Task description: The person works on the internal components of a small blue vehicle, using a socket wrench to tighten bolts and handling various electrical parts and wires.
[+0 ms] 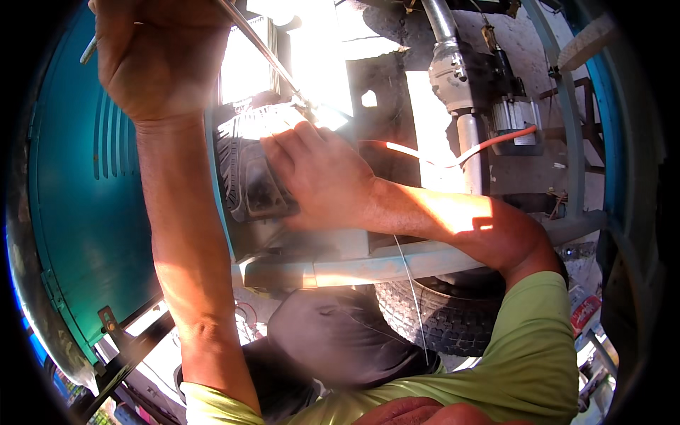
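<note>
At the upper left, my left hand [166,64] is closed on a metal tool, its fingers partly cut off by the frame's top edge. A long shiny metal rod [258,42] slants from beside that hand down to the fingertips of my right hand [322,170]. The right hand lies over a dark ribbed housing [258,177], fingers bent together near the rod's lower end. Glare hides what those fingertips hold, if anything. The housing sits inside a light-blue metal frame [347,269].
A teal panel with slots [85,170] stands on the left. An orange-red cable [489,145] crosses to a finned motor [520,120] beside an axle [467,142]. Below the frame is a tyre [453,319], with a thin wire [411,283] hanging in front.
</note>
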`<state>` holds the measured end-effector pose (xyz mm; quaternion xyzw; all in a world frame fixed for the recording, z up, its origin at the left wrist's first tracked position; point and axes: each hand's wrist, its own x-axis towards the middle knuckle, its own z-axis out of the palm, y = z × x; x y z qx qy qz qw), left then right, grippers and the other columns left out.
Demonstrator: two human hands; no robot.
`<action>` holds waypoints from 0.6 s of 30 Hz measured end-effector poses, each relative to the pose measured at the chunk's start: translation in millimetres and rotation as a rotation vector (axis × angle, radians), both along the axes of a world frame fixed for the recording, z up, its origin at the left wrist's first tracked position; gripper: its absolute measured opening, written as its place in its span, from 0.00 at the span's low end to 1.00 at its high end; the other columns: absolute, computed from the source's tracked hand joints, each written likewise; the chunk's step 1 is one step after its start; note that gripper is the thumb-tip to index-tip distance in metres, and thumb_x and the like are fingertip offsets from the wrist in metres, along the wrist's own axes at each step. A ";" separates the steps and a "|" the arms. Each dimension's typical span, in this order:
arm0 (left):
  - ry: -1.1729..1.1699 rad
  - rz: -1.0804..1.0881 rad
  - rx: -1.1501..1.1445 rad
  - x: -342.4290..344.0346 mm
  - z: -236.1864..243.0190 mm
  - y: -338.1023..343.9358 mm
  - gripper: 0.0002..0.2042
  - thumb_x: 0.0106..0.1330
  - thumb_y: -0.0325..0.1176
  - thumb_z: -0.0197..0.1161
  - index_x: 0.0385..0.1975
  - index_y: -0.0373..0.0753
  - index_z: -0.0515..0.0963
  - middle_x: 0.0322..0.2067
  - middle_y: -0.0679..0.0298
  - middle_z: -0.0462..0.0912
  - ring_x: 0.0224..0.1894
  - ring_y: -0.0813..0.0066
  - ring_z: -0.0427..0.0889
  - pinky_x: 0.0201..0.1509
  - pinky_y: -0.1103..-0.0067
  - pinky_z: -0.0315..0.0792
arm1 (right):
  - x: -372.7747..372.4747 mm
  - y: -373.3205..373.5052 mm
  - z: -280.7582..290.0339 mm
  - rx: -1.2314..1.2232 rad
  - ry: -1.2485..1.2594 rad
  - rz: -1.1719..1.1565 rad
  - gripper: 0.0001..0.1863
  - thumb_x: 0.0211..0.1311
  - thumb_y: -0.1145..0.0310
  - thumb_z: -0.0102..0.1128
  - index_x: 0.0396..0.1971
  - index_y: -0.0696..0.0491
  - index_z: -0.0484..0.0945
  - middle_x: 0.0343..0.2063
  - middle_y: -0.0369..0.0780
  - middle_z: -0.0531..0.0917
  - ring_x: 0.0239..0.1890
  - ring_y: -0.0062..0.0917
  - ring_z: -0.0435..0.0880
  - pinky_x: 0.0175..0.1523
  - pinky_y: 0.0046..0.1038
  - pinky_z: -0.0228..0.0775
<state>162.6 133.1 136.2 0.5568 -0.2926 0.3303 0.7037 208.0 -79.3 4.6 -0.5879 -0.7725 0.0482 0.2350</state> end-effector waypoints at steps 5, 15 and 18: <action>-0.001 -0.138 -0.126 -6.2 -2.6 -2.2 0.20 0.86 0.44 0.40 0.51 0.36 0.78 0.60 0.48 0.76 0.59 0.55 0.80 0.51 0.65 0.85 | -0.5 -1.1 0.4 0.054 0.016 -0.002 0.57 0.39 0.43 0.77 0.65 0.67 0.68 0.54 0.46 0.75 0.55 0.37 0.73 0.57 0.37 0.74; 0.159 0.110 -0.197 -29.1 3.7 -8.1 0.19 0.83 0.46 0.47 0.51 0.36 0.78 0.54 0.51 0.79 0.49 0.61 0.81 0.44 0.69 0.83 | 0.7 -1.5 -3.1 0.047 -0.003 0.015 0.57 0.45 0.40 0.75 0.67 0.68 0.67 0.56 0.46 0.74 0.55 0.37 0.73 0.57 0.36 0.74; 0.281 0.373 -0.122 -54.4 13.6 -5.5 0.19 0.83 0.46 0.49 0.50 0.36 0.79 0.51 0.51 0.81 0.45 0.63 0.81 0.40 0.72 0.82 | 0.4 -3.3 -4.2 0.035 -0.080 0.010 0.57 0.48 0.39 0.75 0.68 0.68 0.65 0.58 0.46 0.73 0.55 0.37 0.73 0.58 0.34 0.74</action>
